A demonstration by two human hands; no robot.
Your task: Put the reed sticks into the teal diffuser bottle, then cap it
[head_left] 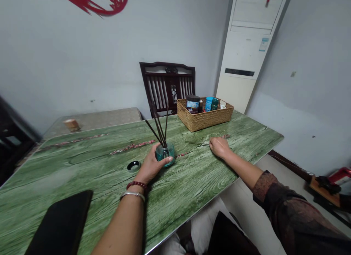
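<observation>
Head view: teal glass diffuser bottle [165, 154] stands upright on the green wood-grain surface [82, 174], its dark reeds [157, 129] fanning up and leftward. Our left grip [152, 165] is nearer, fingers wrapped around the bottle's front. Our right grip [219, 146] lies well right, palm down, loosely spread, holding nothing, just beside a thin dark stem [196, 143]. Black ring [134, 166] sits left of the bottle; wicker basket [204, 120] lies beyond.

one head-worn view, close above the green tabletop [90, 174], angled forward and down
</observation>
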